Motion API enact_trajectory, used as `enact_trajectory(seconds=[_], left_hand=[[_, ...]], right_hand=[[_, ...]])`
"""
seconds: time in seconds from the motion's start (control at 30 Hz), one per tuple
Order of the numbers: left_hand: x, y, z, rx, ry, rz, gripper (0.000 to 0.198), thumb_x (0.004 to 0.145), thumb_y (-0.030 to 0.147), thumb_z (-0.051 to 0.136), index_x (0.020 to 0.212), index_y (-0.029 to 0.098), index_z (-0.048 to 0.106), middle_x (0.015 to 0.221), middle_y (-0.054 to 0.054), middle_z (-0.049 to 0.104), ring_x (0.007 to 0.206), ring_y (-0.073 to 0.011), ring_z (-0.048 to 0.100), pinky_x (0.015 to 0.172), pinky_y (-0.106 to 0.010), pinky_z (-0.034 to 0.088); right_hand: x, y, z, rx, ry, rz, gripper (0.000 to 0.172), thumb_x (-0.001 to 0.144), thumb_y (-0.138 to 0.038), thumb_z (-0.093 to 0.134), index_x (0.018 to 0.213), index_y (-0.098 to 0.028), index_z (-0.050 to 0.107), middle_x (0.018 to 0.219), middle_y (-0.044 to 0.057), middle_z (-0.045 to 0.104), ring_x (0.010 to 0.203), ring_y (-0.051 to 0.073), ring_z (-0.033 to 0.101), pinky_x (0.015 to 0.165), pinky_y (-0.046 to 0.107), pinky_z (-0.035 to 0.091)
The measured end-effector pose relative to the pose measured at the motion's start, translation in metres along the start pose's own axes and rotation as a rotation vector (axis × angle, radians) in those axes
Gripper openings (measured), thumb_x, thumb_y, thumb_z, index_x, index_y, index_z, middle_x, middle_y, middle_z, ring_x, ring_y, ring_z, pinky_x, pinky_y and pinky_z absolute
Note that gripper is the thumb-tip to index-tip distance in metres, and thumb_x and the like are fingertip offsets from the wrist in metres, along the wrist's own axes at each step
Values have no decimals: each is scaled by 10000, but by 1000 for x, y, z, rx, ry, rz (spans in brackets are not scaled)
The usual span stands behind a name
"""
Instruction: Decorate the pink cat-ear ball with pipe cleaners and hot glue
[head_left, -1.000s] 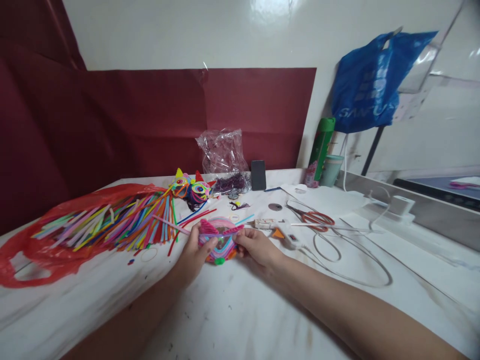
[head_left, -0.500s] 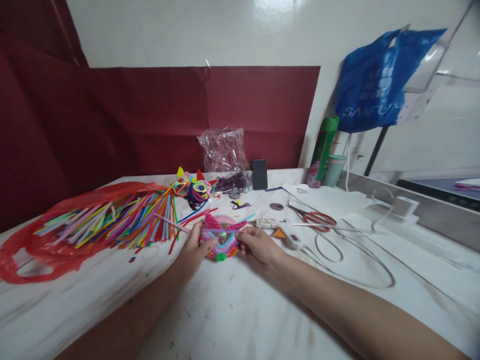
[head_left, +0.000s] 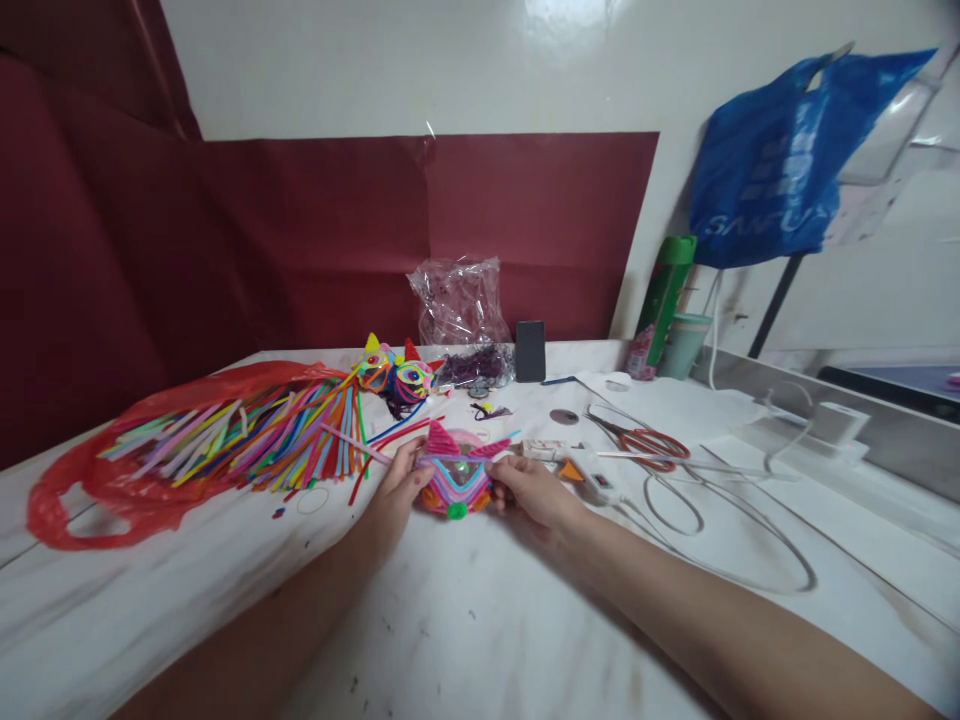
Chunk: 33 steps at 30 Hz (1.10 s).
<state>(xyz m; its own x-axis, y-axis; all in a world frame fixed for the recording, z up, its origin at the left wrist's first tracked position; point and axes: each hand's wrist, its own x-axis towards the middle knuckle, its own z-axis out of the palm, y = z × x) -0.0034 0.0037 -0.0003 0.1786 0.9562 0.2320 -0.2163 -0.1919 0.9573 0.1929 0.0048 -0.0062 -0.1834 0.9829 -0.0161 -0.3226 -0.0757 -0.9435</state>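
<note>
In the head view, the left hand (head_left: 396, 492) and the right hand (head_left: 529, 492) held a small mask (head_left: 454, 477) of coloured pipe cleaners between them, just above the white table (head_left: 465, 630). The fingers of each hand were closed narrowly on an outer edge of the mask, thumbs towards the wearer, so the piece sat directly between the two sets of fingertips.

The mask's long axis ran side to side, from one hand to the other. Its two pink ears pointed up and away from the fingers, and a green bead hung at its lower edge, nearest the wrists. A loose pink pipe cleaner (head_left: 352, 446) ran from the left fingers out to the left.

To do the shaping well, it seemed best to keep both grips light and even, so the soft coils would not flatten, and to hold the mask level while pressing or bending.

Beyond the right fingers lay a glue gun (head_left: 581, 470) and scissors (head_left: 645, 441); beyond the left fingers, a heap of pipe cleaners (head_left: 247, 440) on a red bag (head_left: 82, 490), and a finished mask (head_left: 396, 375) farther back.
</note>
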Motion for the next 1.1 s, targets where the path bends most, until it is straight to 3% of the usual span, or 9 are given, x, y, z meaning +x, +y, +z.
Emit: enact_trajectory(seconds=[0.63, 1.1], left_hand=[[2, -2, 2, -41, 17, -46, 503, 748, 391, 695, 1191, 204, 547, 1278, -88, 633, 1147, -264, 610, 944, -354, 461], [2, -2, 2, -19, 18, -51, 523, 783, 391, 664, 1253, 212, 519, 1292, -85, 630, 1156, -266, 610, 960, -368, 469]], right_hand=[[-2, 3, 5, -11, -4, 15, 441, 556, -441, 858, 492, -199, 495, 393, -54, 498, 391, 81, 450, 426, 227, 335], [-1, 3, 4, -16, -6, 14, 443, 616, -434, 849, 513, -206, 484, 410, -59, 491, 408, 89, 456, 432, 235, 356]])
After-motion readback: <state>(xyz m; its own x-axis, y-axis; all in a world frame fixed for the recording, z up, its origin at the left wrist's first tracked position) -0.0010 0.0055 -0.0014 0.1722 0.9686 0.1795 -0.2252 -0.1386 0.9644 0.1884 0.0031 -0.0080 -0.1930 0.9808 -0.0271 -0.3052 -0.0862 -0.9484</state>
